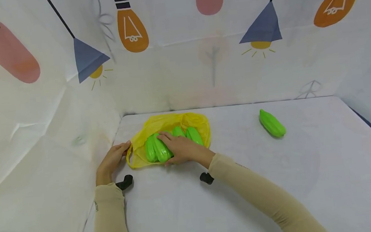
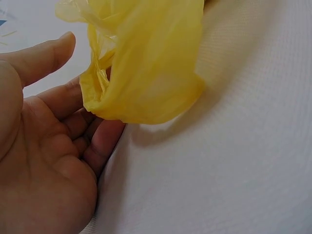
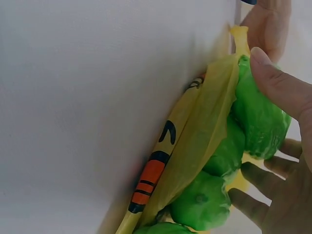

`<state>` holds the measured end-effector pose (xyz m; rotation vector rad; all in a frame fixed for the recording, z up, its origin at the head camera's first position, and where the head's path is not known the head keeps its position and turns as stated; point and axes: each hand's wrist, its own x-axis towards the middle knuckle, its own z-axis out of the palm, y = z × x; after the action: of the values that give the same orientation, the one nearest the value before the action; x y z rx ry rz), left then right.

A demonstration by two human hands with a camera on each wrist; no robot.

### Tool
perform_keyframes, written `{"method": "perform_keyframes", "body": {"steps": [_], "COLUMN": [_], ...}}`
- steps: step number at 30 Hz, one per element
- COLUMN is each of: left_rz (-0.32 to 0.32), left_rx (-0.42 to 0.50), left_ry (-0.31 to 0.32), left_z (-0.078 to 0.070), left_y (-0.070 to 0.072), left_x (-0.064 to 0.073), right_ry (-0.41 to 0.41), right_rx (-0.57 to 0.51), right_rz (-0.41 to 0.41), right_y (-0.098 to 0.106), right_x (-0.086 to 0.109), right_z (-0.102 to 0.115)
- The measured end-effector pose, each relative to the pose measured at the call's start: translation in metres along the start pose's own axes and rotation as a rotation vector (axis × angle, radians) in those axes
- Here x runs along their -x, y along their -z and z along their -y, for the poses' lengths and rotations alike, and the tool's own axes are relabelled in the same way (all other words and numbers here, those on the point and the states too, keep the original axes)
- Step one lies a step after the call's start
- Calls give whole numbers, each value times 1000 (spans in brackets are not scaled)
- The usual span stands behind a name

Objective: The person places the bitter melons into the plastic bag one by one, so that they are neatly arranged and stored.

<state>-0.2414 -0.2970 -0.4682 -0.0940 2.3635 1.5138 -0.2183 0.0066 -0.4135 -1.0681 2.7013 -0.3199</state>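
A yellow plastic bag (image 1: 161,121) lies with its mouth facing me at the back left of the table, holding several glossy, bright green ridged fruits (image 1: 155,148). My right hand (image 1: 183,149) reaches over the bag's mouth. In the right wrist view its thumb (image 3: 275,78) lies on one side of a green fruit (image 3: 261,117) and its fingers on the other. At the bag's left end, my left hand (image 1: 113,159) touches the handle loop (image 2: 87,90). Its thumb (image 2: 48,56) stands apart from the plastic, and its fingertips are partly hidden behind it.
One more green ridged fruit (image 1: 272,123) lies alone at the back right of the white table (image 1: 244,184). A printed white cloth (image 1: 182,75) hangs behind the table and along its left side. Black camera mounts (image 1: 125,182) stick out at both wrists.
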Motion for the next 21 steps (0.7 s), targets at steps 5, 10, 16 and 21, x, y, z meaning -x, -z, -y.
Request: {"method": "perform_keyframes", "body": {"steps": [5,10,16,21], "left_rz": [-4,-4,6,0], "left_rx": [24,36,17,18], "left_ry": [-4,7,27,6], "left_z": [3,5,-10,-1], "left_y": [0,0,-2,0], "left_x": [0,-2,7,1], "right_ry": [3,27,54,69], "right_rx": [23,74,108,107], "right_rz": [-3,-19,-49,-66], "right_y": [-4,-13,-14,-12], "right_x": [-1,-4,-4,-3], "right_z": [0,-2,-4,-4]}}
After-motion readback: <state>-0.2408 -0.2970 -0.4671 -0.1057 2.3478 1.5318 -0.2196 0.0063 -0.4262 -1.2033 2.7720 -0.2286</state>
